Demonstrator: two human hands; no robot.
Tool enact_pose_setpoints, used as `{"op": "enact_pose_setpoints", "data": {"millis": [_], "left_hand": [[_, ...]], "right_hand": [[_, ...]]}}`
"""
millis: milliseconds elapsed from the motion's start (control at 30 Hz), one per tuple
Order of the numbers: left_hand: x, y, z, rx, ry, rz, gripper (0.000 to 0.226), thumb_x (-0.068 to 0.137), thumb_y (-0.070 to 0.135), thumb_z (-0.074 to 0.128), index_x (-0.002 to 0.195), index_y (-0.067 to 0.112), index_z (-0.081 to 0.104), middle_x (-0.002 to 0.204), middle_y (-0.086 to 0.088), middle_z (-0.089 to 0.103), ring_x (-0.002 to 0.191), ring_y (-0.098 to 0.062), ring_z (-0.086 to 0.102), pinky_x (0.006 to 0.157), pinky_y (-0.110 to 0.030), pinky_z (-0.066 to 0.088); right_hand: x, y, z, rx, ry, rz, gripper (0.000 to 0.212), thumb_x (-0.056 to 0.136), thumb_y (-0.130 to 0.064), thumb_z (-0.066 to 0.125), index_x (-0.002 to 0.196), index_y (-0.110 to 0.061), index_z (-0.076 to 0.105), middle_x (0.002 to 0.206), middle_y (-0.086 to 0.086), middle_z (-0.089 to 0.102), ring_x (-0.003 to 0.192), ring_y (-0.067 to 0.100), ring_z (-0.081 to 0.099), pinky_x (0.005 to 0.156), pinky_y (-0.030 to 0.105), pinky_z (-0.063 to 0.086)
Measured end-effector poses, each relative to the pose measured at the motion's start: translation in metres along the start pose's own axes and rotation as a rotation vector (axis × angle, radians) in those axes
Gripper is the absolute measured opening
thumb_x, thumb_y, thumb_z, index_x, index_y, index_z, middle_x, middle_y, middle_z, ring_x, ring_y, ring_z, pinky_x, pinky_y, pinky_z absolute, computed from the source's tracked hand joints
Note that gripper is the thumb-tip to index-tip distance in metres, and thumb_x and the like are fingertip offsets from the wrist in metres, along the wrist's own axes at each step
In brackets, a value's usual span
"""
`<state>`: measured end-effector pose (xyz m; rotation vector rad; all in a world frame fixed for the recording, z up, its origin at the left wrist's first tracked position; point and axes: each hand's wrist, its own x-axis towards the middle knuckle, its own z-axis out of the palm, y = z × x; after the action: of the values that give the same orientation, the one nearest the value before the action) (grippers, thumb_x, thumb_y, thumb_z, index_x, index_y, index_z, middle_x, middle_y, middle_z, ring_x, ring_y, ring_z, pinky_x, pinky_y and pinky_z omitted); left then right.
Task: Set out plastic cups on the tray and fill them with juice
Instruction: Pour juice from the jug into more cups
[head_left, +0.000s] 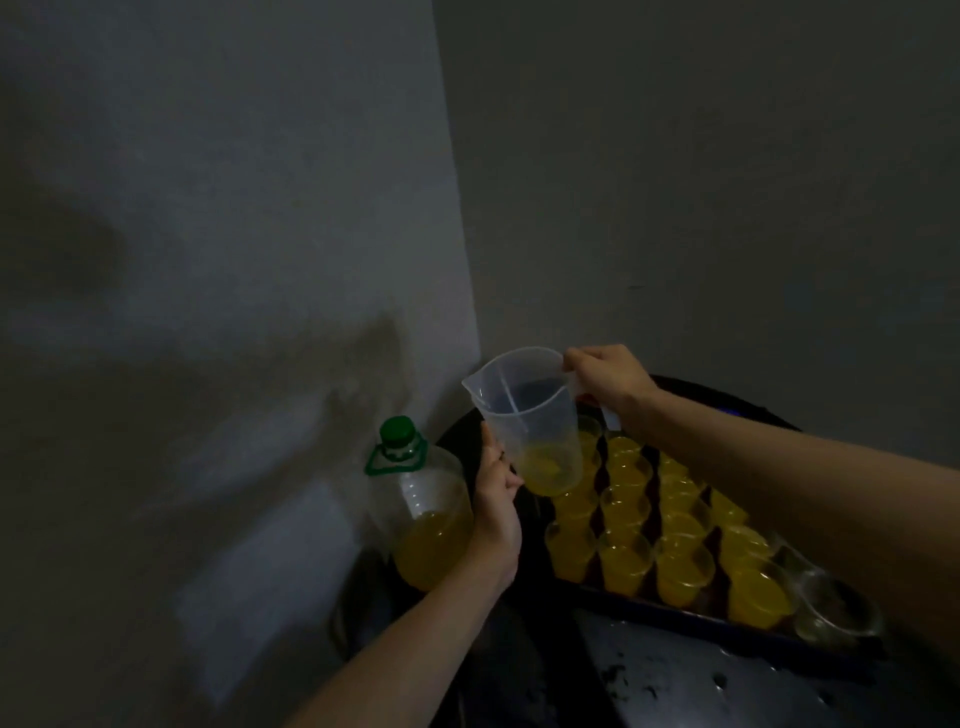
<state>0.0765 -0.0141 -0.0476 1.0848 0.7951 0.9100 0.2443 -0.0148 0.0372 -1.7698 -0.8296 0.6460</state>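
Two pale walls (234, 208) are meeting in a dim corner behind everything, taking up most of the view. Below them, a dark counter (675, 675) is showing wet spots near the bottom edge, and a dark tray (649, 605) is lying on it, to the right of the left hand's fingers. Rows of clear plastic cups (623, 561) are standing packed together on the tray, nearly all of them holding yellow juice; one cup at the near right end (836, 608) is looking almost empty, with only a pale tint at the bottom.

Just left of the left hand, a big clear bottle (426, 509) with a green cap and a green carry ring is standing upright, with juice filling roughly its lower part.

Between the two hands, a clear measuring jug (530, 421) is being held above the far left corner of the tray, its spout pointing left and a shallow pool of juice sitting in its bottom. The jug is tilting only slightly.

The right hand (608, 384) is reaching in over the cups, its fingers clenched around the jug's handle at the rim. The left hand (498, 514) is coming up from below, its fingers (491, 447) pressing against the jug's lower left side, steadying it rather than wrapping around it.
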Motion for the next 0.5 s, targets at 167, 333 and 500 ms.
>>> {"op": "enact_pose_setpoints", "data": {"millis": [167, 333, 500], "left_hand": [[0.024, -0.007, -0.005, 0.019, 0.022, -0.029, 0.089, 0.076, 0.021, 0.043, 0.161, 0.032, 0.018, 0.158, 0.004, 0.040, 0.142, -0.015, 0.041, 0.120, -0.041, 0.031], [0.046, -0.016, -0.005, 0.079, 0.056, -0.022, 0.103, 0.066, 0.021, 0.045, 0.162, 0.036, 0.010, 0.166, 0.005, 0.024, 0.148, -0.017, 0.030, 0.123, -0.043, 0.024], [0.060, -0.027, -0.003, 0.116, 0.142, -0.082, 0.114, 0.066, 0.006, 0.052, 0.160, 0.042, -0.001, 0.169, 0.003, 0.011, 0.150, -0.023, 0.024, 0.118, -0.046, 0.030]], "right_hand": [[0.033, 0.021, 0.018, 0.012, -0.023, 0.011, 0.028, 0.092, -0.026, 0.056, 0.077, -0.006, 0.069, 0.081, 0.014, 0.064, 0.077, 0.025, 0.060, 0.073, 0.039, 0.055], [0.061, 0.041, 0.038, 0.082, -0.053, 0.058, 0.026, 0.092, -0.022, 0.057, 0.084, -0.005, 0.076, 0.088, 0.011, 0.072, 0.087, 0.025, 0.067, 0.075, 0.037, 0.058], [0.086, 0.062, 0.061, 0.096, -0.131, 0.044, 0.023, 0.091, -0.018, 0.060, 0.089, -0.002, 0.077, 0.097, 0.013, 0.074, 0.096, 0.023, 0.070, 0.088, 0.038, 0.059]]}}
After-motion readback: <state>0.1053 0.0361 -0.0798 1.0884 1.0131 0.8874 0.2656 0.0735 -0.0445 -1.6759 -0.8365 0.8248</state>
